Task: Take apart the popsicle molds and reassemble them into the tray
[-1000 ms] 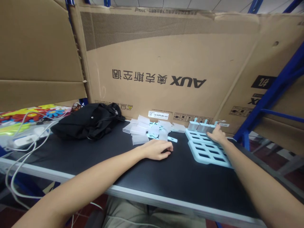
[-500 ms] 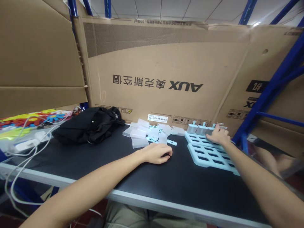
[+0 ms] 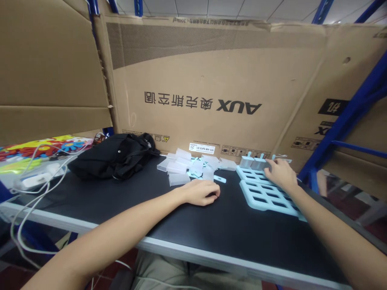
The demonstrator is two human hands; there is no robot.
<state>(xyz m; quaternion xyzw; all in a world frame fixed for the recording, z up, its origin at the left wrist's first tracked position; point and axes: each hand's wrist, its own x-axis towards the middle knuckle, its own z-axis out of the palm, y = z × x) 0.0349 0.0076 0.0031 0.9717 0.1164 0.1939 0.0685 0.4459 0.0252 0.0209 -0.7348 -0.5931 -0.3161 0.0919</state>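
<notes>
At the far row of the light-blue rack (image 3: 260,204), the fingers (image 3: 270,168) of the right hand (image 3: 283,174) reached forward, slightly bent, close by the third upright stick (image 3: 273,157); whether they pinched anything could not be told, since the hand hid its own grip. The left hand (image 3: 201,192) lay on the black tabletop (image 3: 199,225), its fingers loosely curled, a gap between thumb and forefinger, and nothing visible held. Left of the right hand, two translucent moulds (image 3: 247,162) stood upright side by side along the rack's far edge, each with a light-blue stick rising from it; a third seemed to be there, mostly covered by the fingers. Those upright pieces looked done, judging by how they stood, while the rack's nearer openings showed none, so most of the work appeared left. Just beyond the left hand, loose translucent moulds (image 3: 178,179) and blue sticks (image 3: 219,179) lay in a jumbled pile, apart from the rack. Farther left sat a black bag (image 3: 113,157), with white cables (image 3: 45,193) beside it, and a big cardboard panel (image 3: 187,72) closed off the back.
</notes>
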